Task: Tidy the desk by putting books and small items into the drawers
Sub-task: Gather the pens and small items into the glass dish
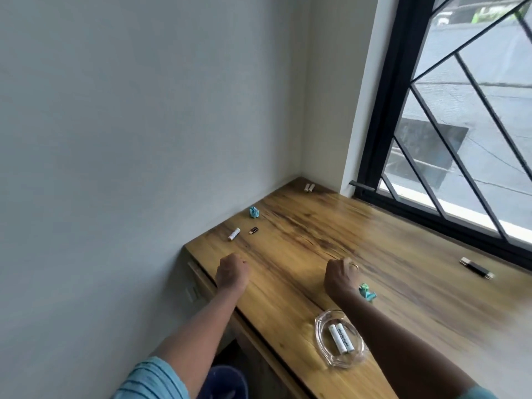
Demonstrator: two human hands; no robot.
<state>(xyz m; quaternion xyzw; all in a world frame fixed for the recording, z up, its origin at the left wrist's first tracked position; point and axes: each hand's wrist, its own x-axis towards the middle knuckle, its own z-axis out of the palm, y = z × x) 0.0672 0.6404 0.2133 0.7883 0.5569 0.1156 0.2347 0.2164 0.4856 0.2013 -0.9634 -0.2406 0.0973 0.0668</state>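
Brown wood-grain worktop [316, 226]: left hand [231, 272] and right hand [341, 276] hover curled, contents hidden, likely poised for the white cylindrical battery [234, 234] near its left edge.

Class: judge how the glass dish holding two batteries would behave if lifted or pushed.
The glass dish looks thick: probably heavy for its size, breakable if dropped. On the smooth wooden desk it would likely slide. The two batteries lie loose inside and may roll if it tilts.

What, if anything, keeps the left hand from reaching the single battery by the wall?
Likely yes: the left hand is just short of the battery, with only bare desk between them. The small dark stick lies beside it, out of the way.
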